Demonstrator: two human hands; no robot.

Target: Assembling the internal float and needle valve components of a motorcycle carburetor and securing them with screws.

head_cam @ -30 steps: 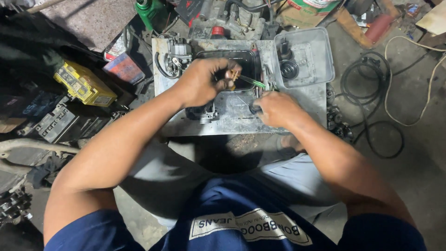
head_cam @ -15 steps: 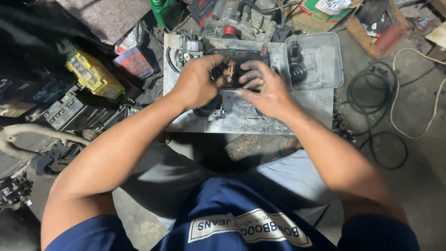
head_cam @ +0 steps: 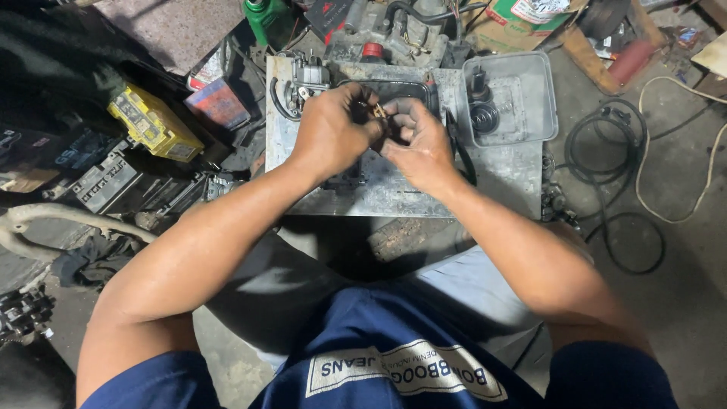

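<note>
We hold a small brass-coloured part (head_cam: 376, 112) pinched between the fingertips of both hands: our left hand (head_cam: 331, 127) curls closed around it from one side, our right hand (head_cam: 418, 142) meets it from the other with thumb and forefinger closed on it, the other fingers loosely spread. The part sits in the air just above the grey metal tray (head_cam: 394, 189), over its far half; it is too small and too covered to make out its shape.

By our reading, we are in the middle of fitting or working loose this little piece by hand, and the next move calls for a fine twist or pull with the fingertips, steady wrists, and care not to let it drop among the clutter.

Going from the big things down: the tray lies flat before our knees, its near edge bare and free. A clear plastic tub (head_cam: 522, 106) rests on its far right corner, holding a coiled spring (head_cam: 485, 117). A carburettor body (head_cam: 307, 79) stands at the far left corner, near our left knuckles. Left of the tray lies a yellow box (head_cam: 151, 125); right of it, black cable (head_cam: 606, 174) loops on the floor. Open room is toward us, over the tray's near half; the far side is crowded.
</note>
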